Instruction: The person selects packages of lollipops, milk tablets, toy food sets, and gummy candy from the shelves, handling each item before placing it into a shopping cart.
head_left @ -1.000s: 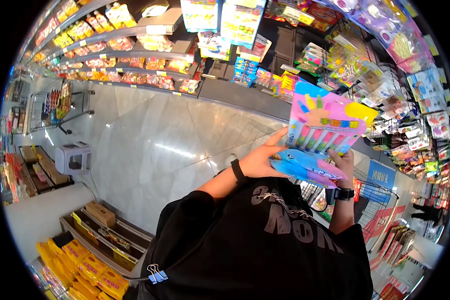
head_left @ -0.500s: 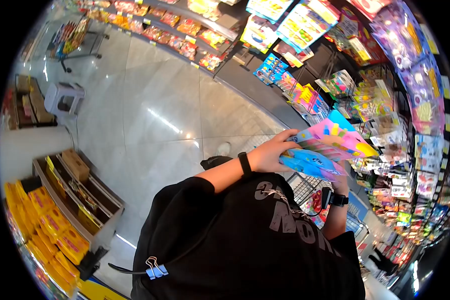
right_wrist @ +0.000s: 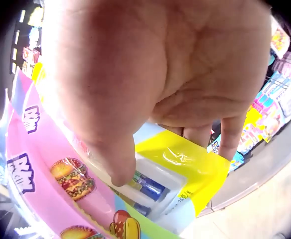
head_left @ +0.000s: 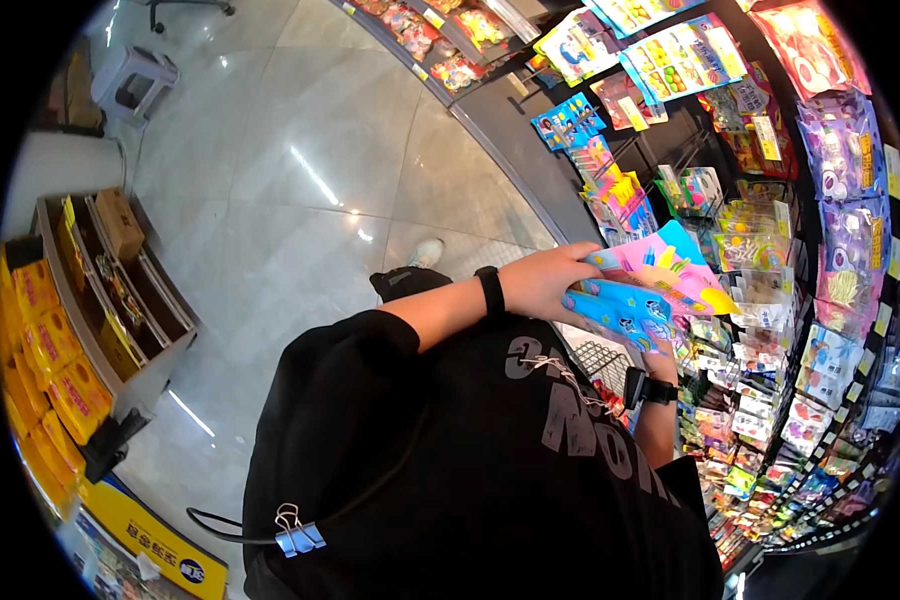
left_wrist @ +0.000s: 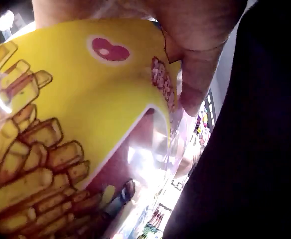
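Observation:
My left hand (head_left: 545, 285) grips the near edges of a pink candy bag (head_left: 660, 262) with bright finger-like shapes and a blue-and-pink bag (head_left: 620, 308) beneath it. In the left wrist view, its thumb (left_wrist: 195, 89) lies along the edge of a yellow bag face (left_wrist: 85, 84) printed with fries. My right hand (right_wrist: 185, 64) pinches the bag with the yellow corner (right_wrist: 185, 154), thumb in front and fingers behind. Right beside that thumb is a pink bag face (right_wrist: 51, 149) printed with burgers and hot dogs. In the head view, the bags mostly hide my right hand.
Racks of hanging snack packets (head_left: 760, 250) rise close on the right. A wire cart (head_left: 600, 355) shows beneath the bags. To the left stand a tiered wooden bin (head_left: 150, 290), yellow packets (head_left: 55, 370) and a plastic stool (head_left: 135, 85) on the tiled floor.
My view has turned, so the right-hand racks fill more of it. The pink candy bag has tipped from facing me to lying flatter, over the blue-and-pink one. Both hands keep their hold.

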The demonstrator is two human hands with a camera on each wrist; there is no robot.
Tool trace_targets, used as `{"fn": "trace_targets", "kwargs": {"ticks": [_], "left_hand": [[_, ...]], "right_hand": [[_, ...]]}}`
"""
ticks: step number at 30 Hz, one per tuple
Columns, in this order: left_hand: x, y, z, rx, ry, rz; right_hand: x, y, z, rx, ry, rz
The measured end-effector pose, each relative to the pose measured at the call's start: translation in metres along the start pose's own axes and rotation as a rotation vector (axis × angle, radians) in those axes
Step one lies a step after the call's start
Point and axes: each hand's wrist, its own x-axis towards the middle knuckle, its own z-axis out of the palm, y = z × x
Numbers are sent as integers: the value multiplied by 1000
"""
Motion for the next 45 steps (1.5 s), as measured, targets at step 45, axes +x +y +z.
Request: {"fn": "trace_targets", "kwargs": {"ticks": [45], "left_hand": [[-45, 98, 63, -7, -559, -240]], "right_hand": [[-205, -8, 131, 309, 435, -306]]}}
